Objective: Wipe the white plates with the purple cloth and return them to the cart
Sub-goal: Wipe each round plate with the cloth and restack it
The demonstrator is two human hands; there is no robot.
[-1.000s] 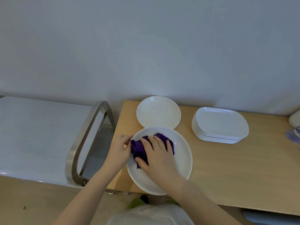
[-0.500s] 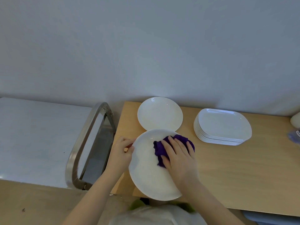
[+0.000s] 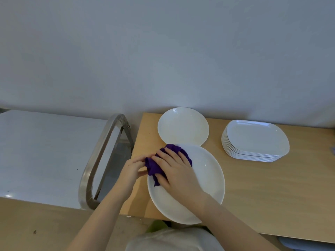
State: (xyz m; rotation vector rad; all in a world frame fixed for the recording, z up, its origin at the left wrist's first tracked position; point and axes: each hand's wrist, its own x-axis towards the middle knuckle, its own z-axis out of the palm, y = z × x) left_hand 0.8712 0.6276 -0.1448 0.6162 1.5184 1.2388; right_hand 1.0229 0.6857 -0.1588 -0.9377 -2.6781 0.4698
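A large round white plate (image 3: 206,180) lies at the wooden table's near left corner, overhanging the front edge. My right hand (image 3: 176,169) presses the crumpled purple cloth (image 3: 154,165) flat against the plate's upper left part, fingers spread over it. My left hand (image 3: 131,168) pinches the plate's left rim, touching the cloth. A smaller round white plate (image 3: 183,125) sits just behind. A stack of several white oblong plates (image 3: 255,140) stands to the right. The steel cart (image 3: 41,151) is at the left, its top bare.
The cart's curved metal handle (image 3: 101,156) rises between the cart and the wooden table (image 3: 272,192). A grey wall runs close behind both. A bluish object shows at the far right edge.
My right hand has swept the cloth from the plate's right side back to its upper left, next to my left hand. My left hand keeps its hold on the rim.
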